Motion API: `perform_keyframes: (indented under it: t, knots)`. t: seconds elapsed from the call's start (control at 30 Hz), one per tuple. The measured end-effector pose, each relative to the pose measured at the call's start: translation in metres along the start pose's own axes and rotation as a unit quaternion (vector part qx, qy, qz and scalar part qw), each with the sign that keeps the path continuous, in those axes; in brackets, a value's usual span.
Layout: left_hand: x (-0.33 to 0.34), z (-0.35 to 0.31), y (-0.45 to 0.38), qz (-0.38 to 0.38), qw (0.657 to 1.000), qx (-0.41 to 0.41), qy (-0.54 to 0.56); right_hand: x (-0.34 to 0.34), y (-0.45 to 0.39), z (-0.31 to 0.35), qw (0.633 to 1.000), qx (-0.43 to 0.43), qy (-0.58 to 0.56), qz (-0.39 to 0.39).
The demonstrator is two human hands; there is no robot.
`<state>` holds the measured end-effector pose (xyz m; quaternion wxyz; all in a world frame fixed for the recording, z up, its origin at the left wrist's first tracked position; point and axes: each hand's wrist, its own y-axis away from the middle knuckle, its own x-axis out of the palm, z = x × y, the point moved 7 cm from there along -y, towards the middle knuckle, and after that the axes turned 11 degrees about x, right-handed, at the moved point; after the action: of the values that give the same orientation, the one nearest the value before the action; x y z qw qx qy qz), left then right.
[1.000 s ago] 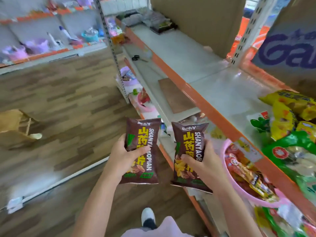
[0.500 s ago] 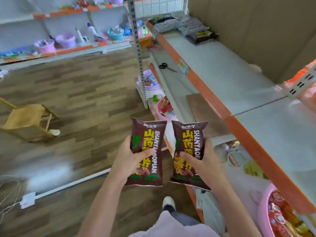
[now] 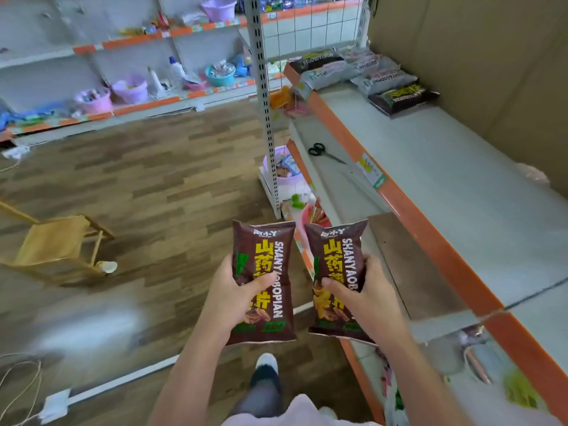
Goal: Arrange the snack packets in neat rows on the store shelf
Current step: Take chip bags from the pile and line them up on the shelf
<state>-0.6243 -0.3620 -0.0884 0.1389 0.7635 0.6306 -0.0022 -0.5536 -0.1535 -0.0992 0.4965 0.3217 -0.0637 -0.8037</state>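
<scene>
Black-handled scissors lie on the lower shelf board, near its far end. A brown board lies flat on the same level, nearer the camera. A wooden stool stands on the wood-pattern floor at left, tilted in the wide view. A white cable strip runs across the floor at the bottom, with loose cords beside it. Across the aisle, purple tubs and a teal bowl sit on an orange-edged rack. A perforated white post rises in the middle, a purple basket at its foot. Brown cardboard lines the wall at right.
</scene>
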Motion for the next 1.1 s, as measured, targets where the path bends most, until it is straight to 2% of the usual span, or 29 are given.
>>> perform_keyframes:
  t: [0.23, 0.4, 0.57, 0.73, 0.9, 1.1]
  knots:
    - [-0.03, -0.029, -0.116, 0.053, 0.998, 0.021, 0.003, 0.038, -0.062, 0.067, 0.998, 0.015, -0.045, -0.033]
    - [-0.019, -0.035, -0.177, 0.093, 0.996, 0.013, 0.008, 0.04, -0.099, 0.09, 0.994, 0.039, -0.065, -0.073]
    - [0.009, -0.034, -0.232, 0.112, 0.993, -0.016, 0.021, 0.026, -0.149, 0.109, 0.992, 0.044, -0.072, -0.093]
    - [0.038, -0.065, -0.291, 0.119, 0.993, 0.018, 0.013, 0.009, -0.209, 0.129, 0.989, 0.042, -0.103, -0.099]
    - [0.076, -0.107, -0.346, 0.155, 0.986, 0.061, 0.005, -0.025, -0.261, 0.159, 0.986, 0.035, -0.091, -0.135]
    - [0.128, -0.124, -0.393, 0.221, 0.973, 0.066, -0.032, -0.053, -0.299, 0.154, 0.972, 0.079, -0.124, -0.185]
